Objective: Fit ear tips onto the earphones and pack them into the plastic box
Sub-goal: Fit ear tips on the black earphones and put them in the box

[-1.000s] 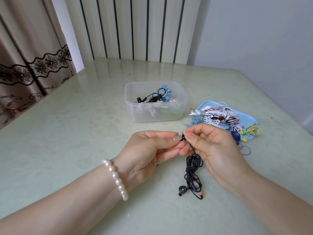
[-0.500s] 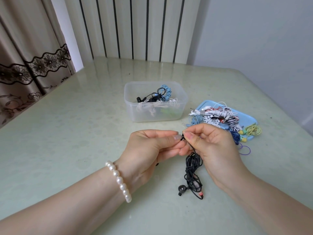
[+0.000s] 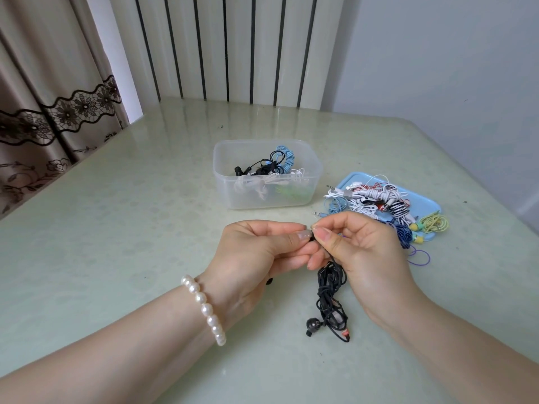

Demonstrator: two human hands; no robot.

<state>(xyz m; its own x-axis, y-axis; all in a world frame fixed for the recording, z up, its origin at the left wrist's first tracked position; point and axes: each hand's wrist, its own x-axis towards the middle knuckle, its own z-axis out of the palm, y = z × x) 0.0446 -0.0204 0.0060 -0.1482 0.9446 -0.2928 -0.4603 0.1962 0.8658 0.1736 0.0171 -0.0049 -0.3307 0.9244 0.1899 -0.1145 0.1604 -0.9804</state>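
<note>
Pale green glossy table (image 3: 116, 228). On it: clear plastic box (image 3: 267, 196) near centre, holding coiled earphones; just right of it, a light blue tray (image 3: 428, 204) piled with tangled earphones (image 3: 376, 199). A purple cord loop (image 3: 420, 256) lies beside the tray's near edge. Black earphone bundle (image 3: 331, 304) hangs down to the tabletop.

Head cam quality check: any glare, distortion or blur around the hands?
Head view: soft daylight, faint shadows under the left hand and right hand; the glossy table mirrors the striped wall panel as pale streaks at its far edge; wide-angle lens splays the panel stripes outward; hands and black earphones sharp, no motion blur.
</note>
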